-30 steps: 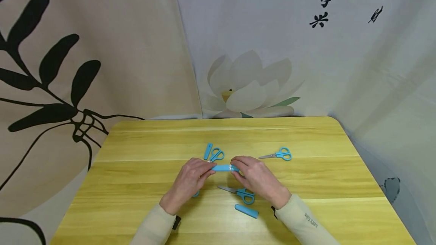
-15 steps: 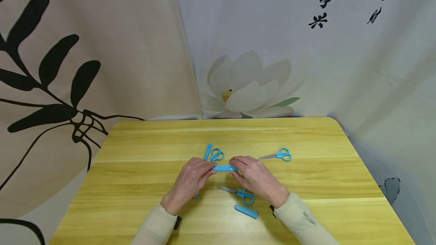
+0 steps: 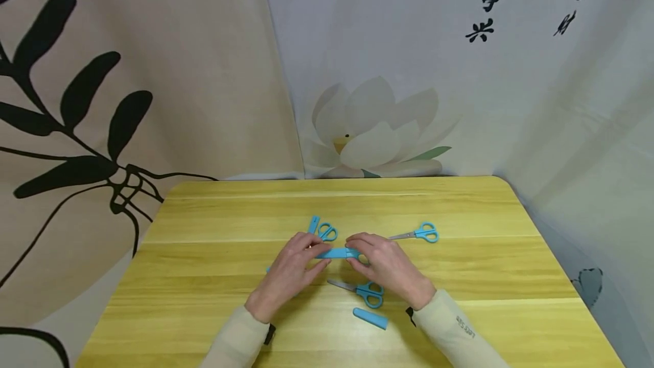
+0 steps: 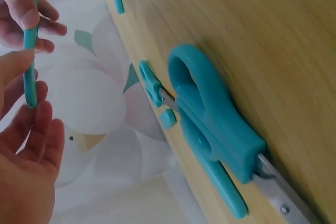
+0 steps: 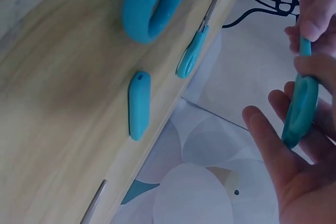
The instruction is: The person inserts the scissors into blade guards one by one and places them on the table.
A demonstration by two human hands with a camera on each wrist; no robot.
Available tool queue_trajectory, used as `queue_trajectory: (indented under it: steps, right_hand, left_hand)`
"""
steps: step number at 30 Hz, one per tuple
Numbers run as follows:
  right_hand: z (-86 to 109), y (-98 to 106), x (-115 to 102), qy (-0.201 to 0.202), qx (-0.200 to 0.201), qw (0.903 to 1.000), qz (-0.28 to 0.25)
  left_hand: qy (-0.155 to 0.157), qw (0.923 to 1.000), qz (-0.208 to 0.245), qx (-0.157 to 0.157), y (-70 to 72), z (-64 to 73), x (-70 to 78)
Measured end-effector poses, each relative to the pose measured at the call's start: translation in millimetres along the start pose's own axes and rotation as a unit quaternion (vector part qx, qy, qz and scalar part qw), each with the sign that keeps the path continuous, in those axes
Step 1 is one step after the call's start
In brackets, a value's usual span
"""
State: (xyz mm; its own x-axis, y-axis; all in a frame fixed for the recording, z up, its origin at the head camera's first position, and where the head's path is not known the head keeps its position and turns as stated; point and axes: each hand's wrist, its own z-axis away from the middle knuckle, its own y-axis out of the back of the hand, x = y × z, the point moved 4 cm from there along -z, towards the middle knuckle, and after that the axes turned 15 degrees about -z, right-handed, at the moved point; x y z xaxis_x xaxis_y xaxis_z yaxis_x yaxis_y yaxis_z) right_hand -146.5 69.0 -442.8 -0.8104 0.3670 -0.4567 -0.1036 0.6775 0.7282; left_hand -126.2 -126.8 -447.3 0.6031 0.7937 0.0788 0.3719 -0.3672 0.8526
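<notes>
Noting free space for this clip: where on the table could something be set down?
Bare table lies between far-right scissors and the right edge, left of the left sleeve, and along the far curtain. Crowded: around the left hand, right hand and sheathed scissors they hold, with front scissors, blue cover and back scissors close by.

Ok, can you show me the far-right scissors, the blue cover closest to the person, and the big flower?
Scissors [image 3: 420,233]: head view, on the blue handle, beside the blades.
Cover [image 3: 370,318]: head view, middle of its side.
Flower [image 3: 375,143]: head view, on a white petal.
</notes>
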Motion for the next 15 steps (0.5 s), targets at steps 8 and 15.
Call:
queue_trajectory:
  steps: [8,15]
  right_hand:
    - [-0.5,-3.5,-0.3,0.006,0.003,1.0,0.007]
    - [-0.4,-3.9,-1.5,-0.007,0.0,0.9998,0.02]
  left_hand:
    - [0.002,0.9999,0.013,-0.008,0.7,-2.2,3.8]
    - [-0.002,1.0,0.009,0.004,-0.5,-2.4,4.4]
